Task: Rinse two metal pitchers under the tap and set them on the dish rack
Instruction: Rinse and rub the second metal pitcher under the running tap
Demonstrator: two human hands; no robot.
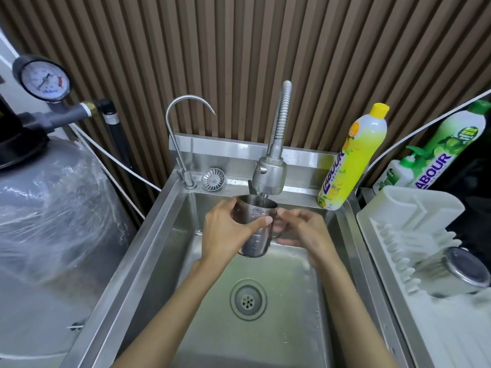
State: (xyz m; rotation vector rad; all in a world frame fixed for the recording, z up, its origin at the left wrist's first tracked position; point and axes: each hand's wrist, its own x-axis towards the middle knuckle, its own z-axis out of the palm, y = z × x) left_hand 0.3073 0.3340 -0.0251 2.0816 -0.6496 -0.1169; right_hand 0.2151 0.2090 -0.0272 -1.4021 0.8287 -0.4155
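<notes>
A metal pitcher (pixel 256 224) stands upright over the sink (pixel 148 235), right under the spray head of the tap (pixel 269 174), and water runs into its mouth. My left hand (pixel 225 233) wraps around its left side, thumb across the front. My right hand (pixel 305 232) grips its handle on the right. A second metal pitcher (pixel 462 272) lies upside down on the white dish rack (pixel 414 208) at the right, its base toward me.
A thin gooseneck tap (pixel 175 134) and a loose strainer (pixel 212 179) sit at the sink's back left. Yellow (pixel 350 160) and green (pixel 451 144) detergent bottles stand behind the rack. A grey wrapped tank (pixel 53 213) with a pressure gauge (pixel 43 81) fills the left side.
</notes>
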